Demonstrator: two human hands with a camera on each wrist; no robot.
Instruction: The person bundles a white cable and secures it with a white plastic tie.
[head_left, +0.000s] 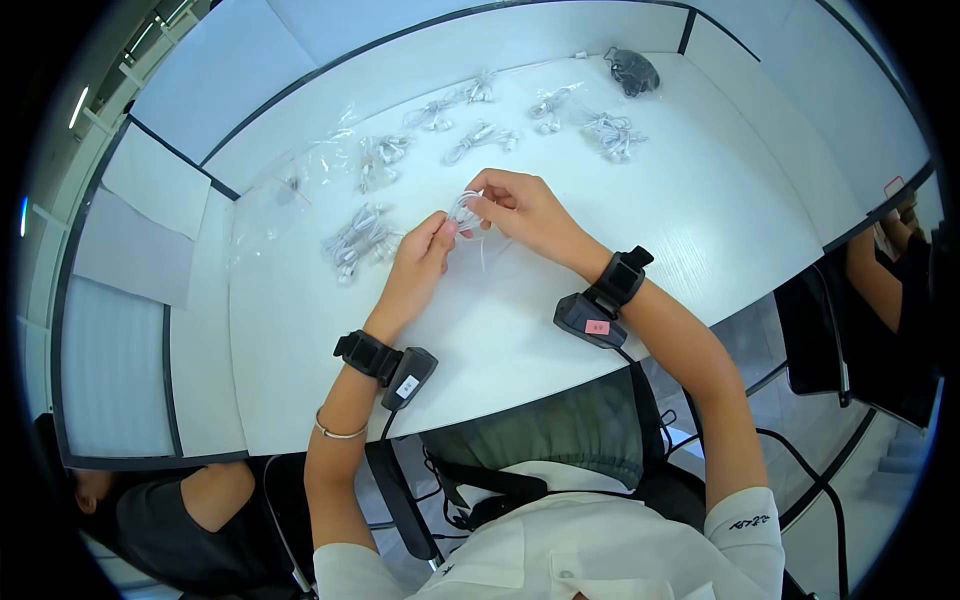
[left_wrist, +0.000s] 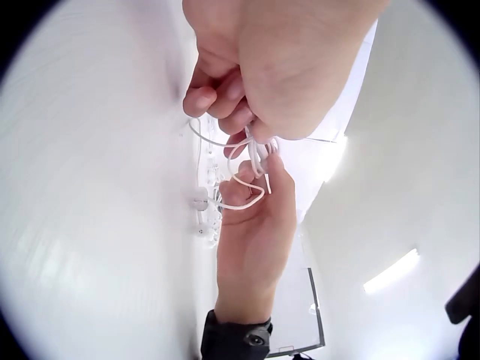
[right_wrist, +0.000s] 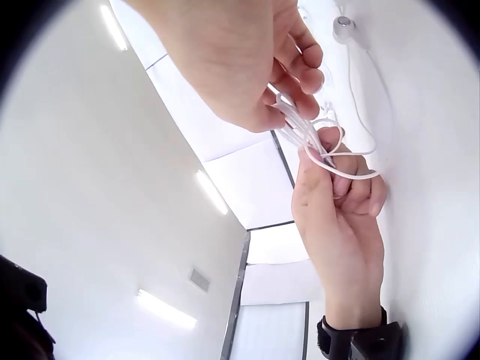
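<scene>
A small coiled white cable [head_left: 463, 212] is between both hands above the white table. My left hand [head_left: 418, 262] pinches its lower left side with thumb and fingers. My right hand [head_left: 525, 212] grips the upper right side of the coil, fingers bent round it. In the left wrist view the white cable [left_wrist: 257, 154] runs between the two hands, with a loose loop hanging out beside them. The right wrist view shows the bundled strands [right_wrist: 298, 129] held at both ends, and a loose length with a small round grey-white part [right_wrist: 344, 28] near the table.
Bundled white cables [head_left: 358, 240] lie left of my hands on the table [head_left: 520, 330]. Several more bundles [head_left: 484, 141] lie farther back, with clear plastic bags [head_left: 335, 155] at the left. A dark bagged item [head_left: 633, 73] sits at the back right. Low partitions surround the table; other people sit at both sides.
</scene>
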